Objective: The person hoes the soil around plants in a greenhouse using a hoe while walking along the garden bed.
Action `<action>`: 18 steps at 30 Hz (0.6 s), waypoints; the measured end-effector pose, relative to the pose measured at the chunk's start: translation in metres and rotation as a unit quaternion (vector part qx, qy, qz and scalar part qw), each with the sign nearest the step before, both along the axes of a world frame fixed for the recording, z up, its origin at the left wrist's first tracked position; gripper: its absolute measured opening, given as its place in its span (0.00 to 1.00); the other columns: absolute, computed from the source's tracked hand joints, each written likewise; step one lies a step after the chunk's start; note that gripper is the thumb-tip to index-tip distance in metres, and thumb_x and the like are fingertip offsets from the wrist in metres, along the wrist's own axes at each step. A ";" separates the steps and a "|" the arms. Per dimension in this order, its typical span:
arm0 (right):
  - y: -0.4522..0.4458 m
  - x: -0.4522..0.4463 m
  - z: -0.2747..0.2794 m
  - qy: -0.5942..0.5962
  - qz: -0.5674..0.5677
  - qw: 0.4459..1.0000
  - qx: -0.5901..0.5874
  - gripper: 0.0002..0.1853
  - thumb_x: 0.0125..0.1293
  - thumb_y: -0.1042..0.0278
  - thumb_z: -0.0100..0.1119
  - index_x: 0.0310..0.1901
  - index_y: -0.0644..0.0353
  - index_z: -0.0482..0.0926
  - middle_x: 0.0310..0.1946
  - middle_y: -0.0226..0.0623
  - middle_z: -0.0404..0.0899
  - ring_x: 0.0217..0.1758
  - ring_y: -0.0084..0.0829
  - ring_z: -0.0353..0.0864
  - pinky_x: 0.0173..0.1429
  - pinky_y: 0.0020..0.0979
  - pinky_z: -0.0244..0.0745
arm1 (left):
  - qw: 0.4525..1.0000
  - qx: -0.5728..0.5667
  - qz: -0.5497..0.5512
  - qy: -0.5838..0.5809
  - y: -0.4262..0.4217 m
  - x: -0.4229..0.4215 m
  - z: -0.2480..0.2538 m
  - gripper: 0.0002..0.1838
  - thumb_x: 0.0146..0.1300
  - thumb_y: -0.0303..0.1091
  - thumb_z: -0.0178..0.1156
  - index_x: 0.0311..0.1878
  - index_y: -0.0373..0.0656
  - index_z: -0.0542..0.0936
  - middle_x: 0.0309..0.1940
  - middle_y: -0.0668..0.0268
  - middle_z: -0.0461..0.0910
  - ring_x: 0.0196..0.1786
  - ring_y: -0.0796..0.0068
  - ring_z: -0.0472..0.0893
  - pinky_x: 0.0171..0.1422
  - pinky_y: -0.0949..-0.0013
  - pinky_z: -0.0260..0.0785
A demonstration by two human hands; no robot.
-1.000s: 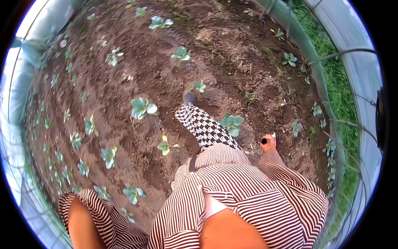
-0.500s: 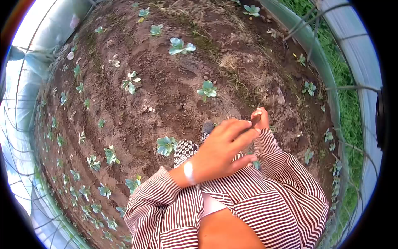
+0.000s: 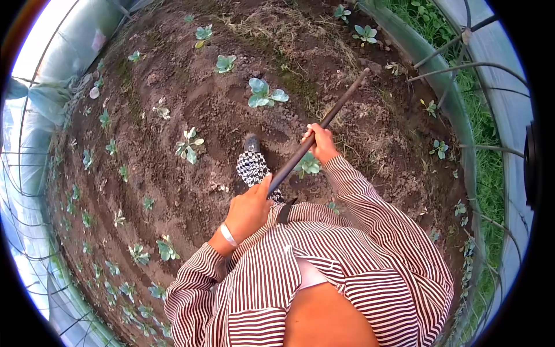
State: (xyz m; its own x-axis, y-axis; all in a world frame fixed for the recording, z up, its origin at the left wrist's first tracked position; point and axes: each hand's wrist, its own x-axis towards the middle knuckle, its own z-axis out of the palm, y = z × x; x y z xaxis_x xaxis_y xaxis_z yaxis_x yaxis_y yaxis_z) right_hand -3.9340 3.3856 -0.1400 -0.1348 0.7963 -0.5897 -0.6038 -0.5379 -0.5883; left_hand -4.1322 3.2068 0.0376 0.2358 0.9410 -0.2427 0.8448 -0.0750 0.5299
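- Head view, progress: a dark pole [image 3: 296, 158] is lying across both hands, running from near the left leg up and outward over the soil [image 3: 378, 159].
- Gripping is done, judging by the hands. The far tip is showing above bare ground; whether it is touching, cannot tell. No freshly cut mark is showing clearly at the tip, so I am leaving any further progress undetermined.
- Right hand [image 3: 321, 143]: fingers are curling fully round the pole's middle stretch, leaving no visible gap.
- Left hand [image 3: 250, 209]: fingers are folding against the near end, one digit lying along the shaft; the undersides are hiding.
- A leafy plant [image 3: 310, 166] is growing just below the right hand; a shoe [image 3: 251, 142] is resting on soil beyond the left.
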 end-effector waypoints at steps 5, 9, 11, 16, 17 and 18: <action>0.092 -0.078 -0.050 0.049 -0.012 0.997 -0.058 0.06 0.60 0.70 0.55 0.30 0.62 0.72 0.20 0.37 0.74 0.23 0.34 0.76 0.30 0.38 0.77 | 0.972 -0.085 0.116 -0.184 0.139 -0.075 -0.044 0.24 0.56 0.36 0.60 0.54 0.32 0.72 0.30 0.44 0.78 0.34 0.48 0.80 0.40 0.60 0.71; 0.146 -0.133 -0.069 0.091 0.002 0.985 -0.149 0.07 0.59 0.71 0.58 0.28 0.60 0.71 0.18 0.36 0.72 0.24 0.34 0.74 0.32 0.38 0.74 | 0.994 -0.101 0.026 -0.034 0.245 -0.089 -0.088 0.25 0.57 0.36 0.56 0.55 0.30 0.68 0.28 0.46 0.79 0.33 0.48 0.80 0.38 0.53 0.73; 0.170 -0.145 -0.070 0.094 -0.021 0.983 -0.159 0.07 0.58 0.71 0.59 0.27 0.60 0.71 0.17 0.35 0.71 0.24 0.34 0.74 0.33 0.38 0.73 | 0.992 -0.123 0.000 -0.036 0.277 -0.108 -0.076 0.25 0.57 0.36 0.55 0.54 0.28 0.68 0.27 0.46 0.79 0.31 0.48 0.81 0.37 0.51 0.73; 0.224 -0.148 -0.054 0.093 -0.049 0.988 -0.110 0.10 0.61 0.67 0.58 0.23 0.56 0.71 0.17 0.32 0.71 0.21 0.32 0.72 0.30 0.35 0.73 | 0.988 -0.140 -0.070 -0.005 0.347 -0.122 -0.046 0.27 0.58 0.39 0.53 0.55 0.28 0.67 0.27 0.47 0.80 0.32 0.49 0.81 0.36 0.52 0.73; 0.237 -0.146 -0.057 0.092 -0.055 0.988 -0.112 0.10 0.61 0.67 0.58 0.23 0.56 0.71 0.17 0.32 0.71 0.21 0.32 0.72 0.30 0.35 0.73 | 0.988 -0.135 -0.068 -0.009 0.360 -0.122 -0.041 0.26 0.58 0.39 0.53 0.55 0.29 0.68 0.26 0.46 0.79 0.31 0.47 0.80 0.37 0.50 0.72; 0.249 -0.144 -0.056 0.091 -0.059 0.987 -0.118 0.10 0.61 0.67 0.57 0.23 0.56 0.71 0.17 0.32 0.71 0.21 0.32 0.72 0.30 0.35 0.73 | 0.989 -0.134 -0.065 -0.012 0.371 -0.122 -0.034 0.25 0.58 0.40 0.53 0.54 0.31 0.69 0.25 0.45 0.79 0.30 0.46 0.80 0.37 0.49 0.72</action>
